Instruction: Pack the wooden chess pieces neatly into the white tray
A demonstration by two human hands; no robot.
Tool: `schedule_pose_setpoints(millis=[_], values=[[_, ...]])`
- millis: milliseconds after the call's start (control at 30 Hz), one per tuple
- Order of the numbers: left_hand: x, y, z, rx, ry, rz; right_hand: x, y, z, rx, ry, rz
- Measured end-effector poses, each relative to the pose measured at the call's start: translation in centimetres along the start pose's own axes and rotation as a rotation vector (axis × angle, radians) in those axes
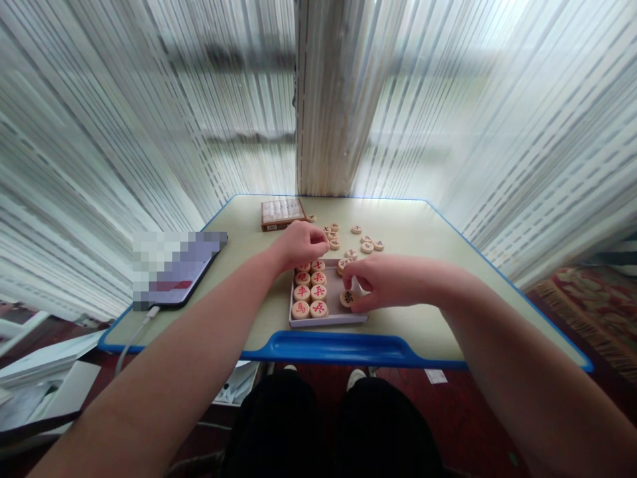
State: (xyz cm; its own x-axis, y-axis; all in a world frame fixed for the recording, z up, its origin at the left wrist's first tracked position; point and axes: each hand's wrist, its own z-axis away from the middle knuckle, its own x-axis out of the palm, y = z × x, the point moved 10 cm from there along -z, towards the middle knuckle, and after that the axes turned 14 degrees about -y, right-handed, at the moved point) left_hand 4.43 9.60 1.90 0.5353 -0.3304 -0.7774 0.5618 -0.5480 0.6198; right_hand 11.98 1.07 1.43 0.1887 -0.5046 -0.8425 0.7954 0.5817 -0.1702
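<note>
A shallow white box (pixel 328 320) lies near the table's front edge. Inside it stand two columns of round wooden chess pieces with red characters (pixel 309 293). My right hand (pixel 385 282) reaches into the box's right side, fingers pinched on a wooden piece with a black character (pixel 347 298). My left hand (pixel 301 244) hovers curled just behind the box, fingertips closed near the loose pieces; what it holds is hidden. Several loose pieces (pixel 365 243) lie scattered behind the box.
A brown box lid (pixel 282 214) rests at the table's far edge. A phone (pixel 174 269) with a cable lies at the left. The small table (pixel 448 226) has a blue rim, and striped curtains hang close behind.
</note>
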Motion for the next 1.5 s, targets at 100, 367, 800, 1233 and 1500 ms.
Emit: schedule_pose_setpoints(millis=[100, 367, 800, 1233, 1500], values=[[-0.1, 0.2, 0.1, -0.002, -0.002, -0.007, -0.2, 0.0, 0.1, -0.006, 0.024, -0.012], [0.1, 0.8, 0.0, 0.017, 0.007, -0.063, -0.1, -0.7, -0.3, -0.008, 0.004, -0.004], [-0.4, 0.6, 0.2, 0.007, 0.020, -0.008, -1.0, 0.1, -0.3, 0.110, 0.086, 0.112], [-0.5, 0.0, 0.0, 0.001, 0.036, 0.085, -1.0, 0.6, -0.6, 0.166, 0.103, 0.167], [-0.6, -0.3, 0.0, 0.005, 0.044, 0.218, -1.1, 0.6, -0.7, 0.160, 0.125, 0.175]])
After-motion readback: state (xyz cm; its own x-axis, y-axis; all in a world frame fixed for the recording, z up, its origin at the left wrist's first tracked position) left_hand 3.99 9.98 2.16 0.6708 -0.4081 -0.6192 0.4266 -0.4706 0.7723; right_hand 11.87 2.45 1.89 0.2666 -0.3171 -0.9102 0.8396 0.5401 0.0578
